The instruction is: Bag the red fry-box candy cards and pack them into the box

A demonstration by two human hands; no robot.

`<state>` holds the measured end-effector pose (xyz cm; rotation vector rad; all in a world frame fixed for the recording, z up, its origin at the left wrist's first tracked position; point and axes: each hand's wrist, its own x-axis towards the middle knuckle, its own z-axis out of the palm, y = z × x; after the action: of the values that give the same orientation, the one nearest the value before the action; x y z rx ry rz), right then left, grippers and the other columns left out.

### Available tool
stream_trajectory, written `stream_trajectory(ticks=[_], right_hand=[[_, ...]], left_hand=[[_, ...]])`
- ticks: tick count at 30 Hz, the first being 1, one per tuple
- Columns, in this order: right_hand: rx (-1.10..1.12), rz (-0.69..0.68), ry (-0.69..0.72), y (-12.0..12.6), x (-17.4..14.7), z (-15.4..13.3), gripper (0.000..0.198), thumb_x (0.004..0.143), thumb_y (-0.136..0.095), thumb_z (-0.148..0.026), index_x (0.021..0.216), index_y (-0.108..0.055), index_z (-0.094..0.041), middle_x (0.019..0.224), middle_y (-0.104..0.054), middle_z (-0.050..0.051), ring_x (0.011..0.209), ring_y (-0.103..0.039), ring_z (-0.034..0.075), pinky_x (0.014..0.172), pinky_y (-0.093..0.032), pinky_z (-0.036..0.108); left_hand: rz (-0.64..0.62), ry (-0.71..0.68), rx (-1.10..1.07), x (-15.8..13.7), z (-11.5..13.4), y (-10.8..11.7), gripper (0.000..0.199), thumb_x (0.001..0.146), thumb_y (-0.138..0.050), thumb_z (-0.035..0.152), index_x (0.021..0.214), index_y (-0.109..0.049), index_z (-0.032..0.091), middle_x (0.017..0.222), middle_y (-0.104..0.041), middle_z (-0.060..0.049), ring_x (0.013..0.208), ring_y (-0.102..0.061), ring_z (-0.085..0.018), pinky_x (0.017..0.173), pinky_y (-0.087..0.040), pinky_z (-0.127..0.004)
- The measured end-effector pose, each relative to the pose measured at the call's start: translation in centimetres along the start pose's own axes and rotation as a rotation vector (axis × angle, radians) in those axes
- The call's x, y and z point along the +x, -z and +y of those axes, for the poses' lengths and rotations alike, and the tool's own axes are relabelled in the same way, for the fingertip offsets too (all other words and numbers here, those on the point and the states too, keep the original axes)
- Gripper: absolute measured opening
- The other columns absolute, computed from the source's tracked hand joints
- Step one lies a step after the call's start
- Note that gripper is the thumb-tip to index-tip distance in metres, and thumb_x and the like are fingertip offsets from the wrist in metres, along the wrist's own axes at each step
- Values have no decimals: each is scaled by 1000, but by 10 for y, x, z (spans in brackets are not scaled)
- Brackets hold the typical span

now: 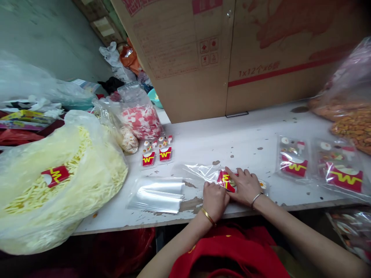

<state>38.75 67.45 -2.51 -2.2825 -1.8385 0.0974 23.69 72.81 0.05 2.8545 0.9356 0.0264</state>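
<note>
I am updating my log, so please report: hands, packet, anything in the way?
Left hand curled at the clear packet, right hand over it. Red-yellow piece inside, partly covered. Flat clear bags left of it; nothing seen blocking the hands.

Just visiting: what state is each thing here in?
Left hand: curled, against the middle packet.
Right hand: spread over the middle packet.
Middle packet: lying partly covered.
Clear sleeves: flat, stacked.
Big bag: open, filled.
Red piece: lying in that bag.
Two small packets: filled, side by side.
Rightmost packets: filled, lying.
Pink pieces: bagged.
Orange pieces: bagged.
Cardboard box: standing.
Table: surface worn.
</note>
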Motion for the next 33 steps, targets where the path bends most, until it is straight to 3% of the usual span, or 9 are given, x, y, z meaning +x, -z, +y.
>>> stream_trajectory(ticks=[4, 7, 9, 11, 15, 20, 24, 29, 33], right_hand=[[58, -26, 251, 3, 0, 22, 93, 69, -57, -66, 144, -29, -20, 121, -51, 17, 108, -45, 35, 92, -31, 51], [92, 30, 360, 5, -8, 42, 109, 61, -56, -78, 146, -21, -19, 142, -35, 16, 131, -23, 38, 106, -11, 57], [140, 117, 258, 2, -19, 55, 110, 64, -54, -78, 148, -14, -18, 149, -24, 14, 137, -10, 37, 109, -7, 57], [232, 227, 54, -8, -34, 67, 100, 74, -51, -72, 147, -14, -15, 149, -23, 15, 138, -10, 33, 110, -12, 54], [502, 401, -311, -37, -62, 77, 78, 83, -47, -62, 140, -34, -10, 136, -42, 18, 131, -29, 31, 107, -29, 49], [876, 467, -509, -47, -64, 67, 59, 81, -53, -59, 118, -58, -14, 120, -54, 15, 119, -45, 27, 105, -35, 46], [1075, 403, -517, -38, -51, 55, 50, 82, -54, -56, 113, -61, -17, 120, -55, 13, 119, -46, 27, 106, -34, 46], [1211, 285, -301, -23, -43, 29, 39, 83, -57, -49, 107, -63, -20, 116, -57, 9, 116, -47, 24, 104, -34, 43], [1237, 313, -299, -11, -36, 17, 28, 80, -61, -47, 87, -63, -20, 93, -62, 6, 94, -55, 23, 91, -42, 41]], left_hand=[[-230, -167, 41, 22, 5, 25, 16, 80, -53, 25, 78, -65, 15, 75, -64, -11, 72, -59, -24, 71, -39, -38], [-221, -320, 4, 50, -12, 46, 27, 80, -59, 39, 98, -63, 20, 92, -62, -9, 85, -57, -24, 72, -40, -34], [-246, -403, -4, 70, -26, 52, 37, 75, -65, 46, 105, -62, 26, 104, -57, -8, 98, -52, -26, 78, -40, -35], [-327, -479, -15, 87, -38, 51, 44, 71, -68, 51, 108, -60, 30, 110, -54, -7, 105, -47, -26, 83, -38, -36], [-437, -565, -35, 106, -50, 37, 39, 73, -64, 55, 101, -62, 28, 113, -52, -7, 107, -44, -27, 87, -35, -39], [-434, -624, -240, 112, -50, 24, 21, 85, -55, 42, 83, -61, 22, 112, -53, -4, 103, -45, -20, 93, -33, -36], [-315, -593, -423, 112, -36, 19, 22, 90, -48, 38, 84, -57, 18, 117, -48, -7, 106, -45, -19, 97, -33, -35], [-224, -558, -598, 118, -13, 19, 22, 91, -44, 35, 80, -53, 17, 122, -47, -9, 114, -43, -19, 101, -32, -35], [-288, -477, -784, 124, -3, 23, 22, 92, -41, 36, 84, -50, 18, 109, -59, -8, 102, -53, -16, 92, -40, -31]])
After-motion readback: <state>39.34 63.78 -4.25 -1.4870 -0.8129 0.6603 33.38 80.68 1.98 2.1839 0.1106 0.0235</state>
